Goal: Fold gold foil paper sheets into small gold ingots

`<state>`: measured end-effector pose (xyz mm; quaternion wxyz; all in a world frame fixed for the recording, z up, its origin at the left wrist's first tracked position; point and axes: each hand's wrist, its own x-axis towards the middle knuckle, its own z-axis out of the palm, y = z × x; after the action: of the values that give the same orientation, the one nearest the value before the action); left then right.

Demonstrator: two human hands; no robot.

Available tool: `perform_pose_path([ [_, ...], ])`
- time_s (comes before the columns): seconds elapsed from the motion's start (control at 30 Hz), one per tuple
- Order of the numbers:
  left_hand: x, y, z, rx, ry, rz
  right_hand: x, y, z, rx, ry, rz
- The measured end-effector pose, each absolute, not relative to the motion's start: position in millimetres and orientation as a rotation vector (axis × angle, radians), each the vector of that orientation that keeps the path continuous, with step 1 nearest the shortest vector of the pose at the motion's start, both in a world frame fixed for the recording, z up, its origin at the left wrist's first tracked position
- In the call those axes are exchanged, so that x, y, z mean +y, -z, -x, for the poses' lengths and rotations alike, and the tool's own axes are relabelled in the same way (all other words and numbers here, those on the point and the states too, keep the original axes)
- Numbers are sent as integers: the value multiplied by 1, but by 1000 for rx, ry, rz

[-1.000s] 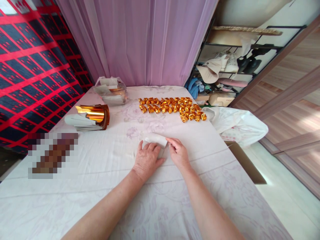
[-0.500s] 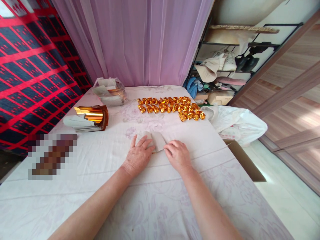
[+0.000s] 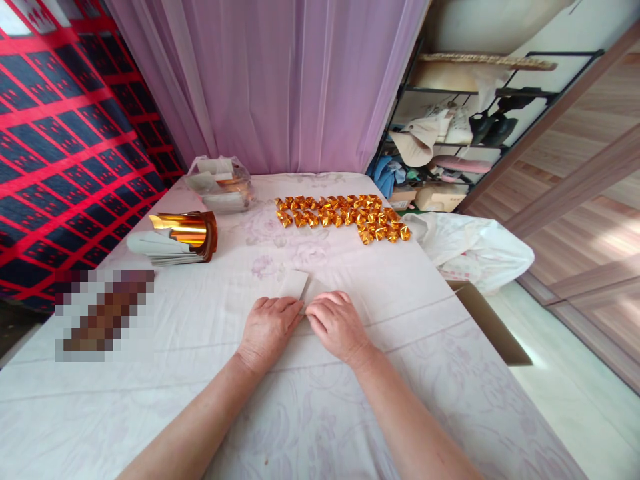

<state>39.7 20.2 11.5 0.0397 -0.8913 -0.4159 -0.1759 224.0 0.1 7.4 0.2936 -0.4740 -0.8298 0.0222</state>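
Folded grey paper [image 3: 294, 283] lies on the table [image 3: 200, 320], as I view it remotely. I judge that an uneven pull between the two sides could skew the crease or tear the sheet. It extends just beyond my left hand [image 3: 267, 327] and right hand [image 3: 340, 327]; each grip is drawn closed, pinching its near edge. Farther off: gold folded pieces [image 3: 327, 217].
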Motion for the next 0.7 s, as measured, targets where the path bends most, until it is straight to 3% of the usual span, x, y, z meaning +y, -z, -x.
perform_pose_path([
  [0.3,18,-13,-19,-1046,541,2713,8,1,-242,-2192,5,1414],
  [0.7,14,-11,12,-945,521,2814,-5,-5,-231,-2354,-73,1164],
])
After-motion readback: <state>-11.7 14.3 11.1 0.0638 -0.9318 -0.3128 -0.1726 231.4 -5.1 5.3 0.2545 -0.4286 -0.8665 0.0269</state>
